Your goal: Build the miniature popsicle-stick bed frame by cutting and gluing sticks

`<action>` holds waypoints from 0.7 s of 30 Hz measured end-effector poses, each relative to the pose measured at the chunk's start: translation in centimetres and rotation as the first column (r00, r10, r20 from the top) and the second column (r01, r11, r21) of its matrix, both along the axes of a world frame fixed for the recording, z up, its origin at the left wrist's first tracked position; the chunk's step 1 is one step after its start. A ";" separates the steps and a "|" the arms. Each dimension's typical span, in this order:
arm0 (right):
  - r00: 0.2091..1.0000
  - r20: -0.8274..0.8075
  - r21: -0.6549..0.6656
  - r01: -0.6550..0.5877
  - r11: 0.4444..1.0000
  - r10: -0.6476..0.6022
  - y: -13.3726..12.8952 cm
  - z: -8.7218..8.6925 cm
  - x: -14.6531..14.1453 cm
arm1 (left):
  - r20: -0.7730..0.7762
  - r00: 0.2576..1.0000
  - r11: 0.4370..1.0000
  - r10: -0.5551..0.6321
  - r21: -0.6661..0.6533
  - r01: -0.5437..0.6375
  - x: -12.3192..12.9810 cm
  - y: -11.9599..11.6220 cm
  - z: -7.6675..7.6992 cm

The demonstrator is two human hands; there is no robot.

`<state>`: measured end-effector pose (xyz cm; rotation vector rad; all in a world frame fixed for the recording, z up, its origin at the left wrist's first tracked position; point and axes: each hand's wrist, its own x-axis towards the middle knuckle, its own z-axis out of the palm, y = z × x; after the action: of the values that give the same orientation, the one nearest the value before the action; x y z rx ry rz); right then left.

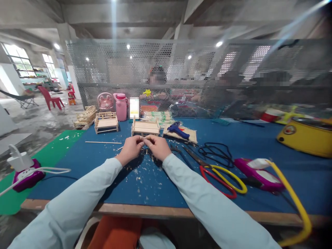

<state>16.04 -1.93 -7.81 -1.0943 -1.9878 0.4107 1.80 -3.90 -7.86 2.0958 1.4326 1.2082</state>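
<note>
A stick model sits mid-frame on the blue worktop, long side going left to right. In front, the left hand and right hand meet, fingers bent; I can't tell if they grip anything. A glue gun lies right, a pink bottle stands left. At far right, the pot's inside is hidden.

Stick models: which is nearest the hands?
The model right of the pink bottle, beyond left hand and right hand; the others stand left of the bottle.

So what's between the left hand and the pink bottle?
Only blue tabletop in the head view, with a small wooden model on either side.
</note>
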 end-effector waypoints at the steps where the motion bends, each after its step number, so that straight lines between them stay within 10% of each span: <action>1: 1.000 0.006 -0.004 0.020 1.000 -0.020 0.0 -0.1 -0.1 | 0.026 1.000 1.000 -0.005 0.000 0.005 0.0 -0.1 -0.1; 9: 0.999 -0.046 -0.102 0.023 0.995 -0.028 0.0 -0.4 -0.7 | 0.036 0.999 0.999 0.030 -0.013 -0.029 -0.7 0.3 -0.4; 15: 0.946 -0.288 -0.103 0.124 0.987 -0.149 1.5 0.7 1.1 | 0.020 0.962 0.953 0.273 -0.144 -0.267 -1.2 2.7 -0.3; 21: 0.976 -0.156 -0.019 0.153 0.988 -0.154 2.1 0.3 2.4 | -0.001 0.944 0.931 0.329 -0.164 -0.325 -0.9 3.2 -0.7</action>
<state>18.42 0.15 -7.50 -1.1742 -1.7521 0.4089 0.90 -0.74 -8.55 1.7732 1.8552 1.1812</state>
